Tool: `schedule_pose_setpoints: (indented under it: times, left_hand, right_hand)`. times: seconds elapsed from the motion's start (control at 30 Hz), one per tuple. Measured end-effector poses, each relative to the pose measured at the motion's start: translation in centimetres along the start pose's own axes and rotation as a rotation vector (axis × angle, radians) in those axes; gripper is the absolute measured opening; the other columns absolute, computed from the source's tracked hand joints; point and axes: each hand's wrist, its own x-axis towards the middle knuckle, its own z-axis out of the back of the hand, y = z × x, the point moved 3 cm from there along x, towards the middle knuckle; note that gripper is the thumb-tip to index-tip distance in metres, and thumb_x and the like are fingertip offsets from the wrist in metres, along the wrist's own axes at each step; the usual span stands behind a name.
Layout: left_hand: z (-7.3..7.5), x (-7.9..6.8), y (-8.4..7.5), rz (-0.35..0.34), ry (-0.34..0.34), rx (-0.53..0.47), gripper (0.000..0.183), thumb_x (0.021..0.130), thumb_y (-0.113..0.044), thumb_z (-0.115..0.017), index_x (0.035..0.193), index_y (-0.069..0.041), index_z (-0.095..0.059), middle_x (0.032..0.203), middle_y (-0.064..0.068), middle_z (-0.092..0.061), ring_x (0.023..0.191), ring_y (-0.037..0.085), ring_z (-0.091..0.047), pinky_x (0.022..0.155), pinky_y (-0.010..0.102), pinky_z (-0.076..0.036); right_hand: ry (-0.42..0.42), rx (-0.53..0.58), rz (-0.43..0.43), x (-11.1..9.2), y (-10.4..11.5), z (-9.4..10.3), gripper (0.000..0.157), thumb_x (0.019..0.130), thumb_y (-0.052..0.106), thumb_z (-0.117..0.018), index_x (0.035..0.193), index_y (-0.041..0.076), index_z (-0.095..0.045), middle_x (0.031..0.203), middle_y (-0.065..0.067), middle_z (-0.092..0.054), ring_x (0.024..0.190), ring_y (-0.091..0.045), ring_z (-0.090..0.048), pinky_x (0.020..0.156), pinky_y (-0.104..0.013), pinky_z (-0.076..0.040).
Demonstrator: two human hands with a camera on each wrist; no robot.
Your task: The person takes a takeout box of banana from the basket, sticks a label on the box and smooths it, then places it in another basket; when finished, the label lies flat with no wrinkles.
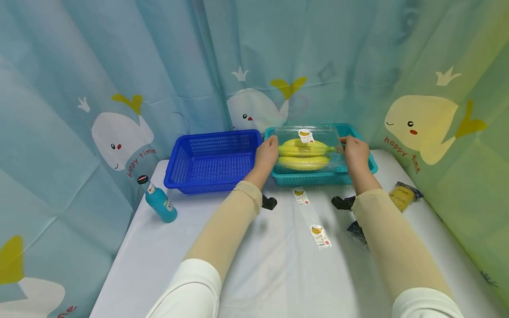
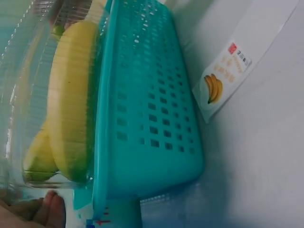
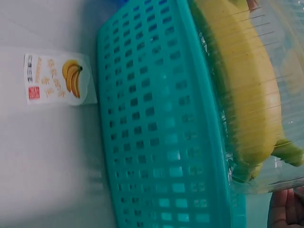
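A clear plastic box [image 1: 334, 164] with yellow bananas [image 1: 304, 163] inside and a banana label [image 1: 305, 136] on its lid is held over the teal basket [image 1: 314, 179]. My left hand [image 1: 266, 154] grips the box's left end, and my right hand [image 1: 355, 152] pinches its right end. In the left wrist view, fingertips [image 2: 53, 204] show at the end of the box, close beside the basket rim. The right wrist view has the other fingers [image 3: 284, 209] at the opposite end.
A blue basket [image 1: 216, 183] stands left of the teal one. Farther left is a bottle of blue liquid [image 1: 161, 203]. A strip of banana stickers [image 1: 310, 216] lies on the white table [image 1: 278, 265]. Near my right forearm is a yellow packet [image 1: 402, 197]. Curtains hang behind.
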Motion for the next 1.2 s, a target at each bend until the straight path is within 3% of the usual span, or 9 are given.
schedule_pose_setpoints:
  times: [0.07,0.17,0.5,0.6,0.73,0.8,0.87,1.0,1.2]
  left_hand:
    - [-0.3,0.2,0.0,0.023,0.041,0.004,0.053,0.107,-0.05,-0.026,0.13,-0.016,-0.058,0.12,0.005,-0.065,0.105,0.023,-0.062,0.095,0.041,-0.05]
    - [-0.7,0.5,0.2,0.052,0.085,-0.006,0.06,0.106,-0.052,-0.028,0.157,-0.021,-0.03,0.162,0.0,-0.033,0.149,0.025,-0.031,0.12,0.047,-0.031]
    - [-2.3,0.7,-0.2,0.061,0.09,0.069,0.064,0.105,-0.051,-0.031,0.157,-0.013,-0.029,0.161,0.007,-0.032,0.149,0.028,-0.03,0.121,0.046,-0.03]
    - [-2.9,0.8,-0.1,0.085,0.1,0.102,0.064,0.105,-0.05,-0.032,0.157,-0.013,-0.028,0.162,0.007,-0.032,0.149,0.028,-0.03,0.12,0.046,-0.031]
    - [-3.6,1.2,0.3,0.113,0.12,0.107,0.067,0.105,-0.051,-0.032,0.158,-0.012,-0.023,0.163,0.008,-0.028,0.15,0.028,-0.028,0.12,0.047,-0.031]
    - [-3.9,1.1,0.4,0.129,0.133,0.1,0.069,0.104,-0.053,-0.032,0.159,-0.011,-0.021,0.164,0.008,-0.026,0.15,0.029,-0.026,0.121,0.047,-0.03]
    - [-4.1,1.0,0.4,0.147,0.138,0.096,0.071,0.104,-0.054,-0.031,0.159,-0.01,-0.019,0.164,0.009,-0.024,0.151,0.029,-0.025,0.121,0.047,-0.029]
    - [-4.4,0.8,0.4,0.182,0.14,0.103,0.071,0.104,-0.053,-0.031,0.159,-0.009,-0.019,0.164,0.009,-0.024,0.151,0.029,-0.024,0.122,0.045,-0.027]
    - [-4.9,0.6,0.3,0.23,0.18,0.158,0.076,0.103,-0.055,-0.031,0.159,-0.008,-0.014,0.165,0.011,-0.021,0.151,0.029,-0.024,0.122,0.044,-0.027]
  right_hand:
    - [-0.014,-0.029,0.0,0.4,-0.2,0.1,0.057,0.104,0.049,-0.025,0.136,0.018,-0.061,0.107,0.008,-0.055,0.07,-0.011,-0.041,0.067,-0.034,-0.038]
    - [-0.025,-0.05,-0.003,0.9,-0.4,0.1,0.056,0.104,0.048,-0.025,0.133,0.018,-0.063,0.095,0.009,-0.052,0.062,-0.015,-0.034,0.062,-0.035,-0.035]
    - [-0.003,-0.084,-0.015,1.6,-0.9,0.4,0.058,0.105,0.044,-0.024,0.135,0.01,-0.06,0.107,0.008,-0.056,0.093,-0.013,-0.051,0.082,-0.034,-0.044]
    - [0.06,-0.136,-0.01,1.8,-1.0,0.3,0.063,0.105,0.048,-0.021,0.143,0.008,-0.051,0.128,-0.004,-0.057,0.106,-0.021,-0.054,0.09,-0.04,-0.047]
    - [0.164,-0.188,-0.025,2.3,-1.0,-0.3,0.072,0.104,0.056,-0.018,0.153,0.005,-0.035,0.15,-0.019,-0.041,0.106,-0.031,-0.051,0.091,-0.045,-0.044]
    - [0.212,-0.185,-0.047,2.5,-1.1,-0.5,0.078,0.102,0.061,-0.016,0.155,0.005,-0.031,0.152,-0.022,-0.037,0.101,-0.03,-0.048,0.089,-0.044,-0.042]
    - [0.27,-0.17,-0.075,2.5,-1.3,-0.6,0.084,0.099,0.066,-0.015,0.157,0.005,-0.025,0.157,-0.022,-0.03,0.113,-0.034,-0.048,0.097,-0.046,-0.042]
    - [0.388,-0.101,-0.107,2.4,-1.6,-0.6,0.095,0.094,0.074,-0.016,0.159,0.006,-0.01,0.165,-0.02,-0.01,0.149,-0.04,-0.022,0.122,-0.051,-0.024]
    - [0.503,-0.082,-0.11,2.3,-1.6,-0.3,0.102,0.09,0.078,-0.019,0.159,0.006,0.001,0.165,-0.022,0.005,0.153,-0.042,0.0,0.124,-0.056,-0.008]
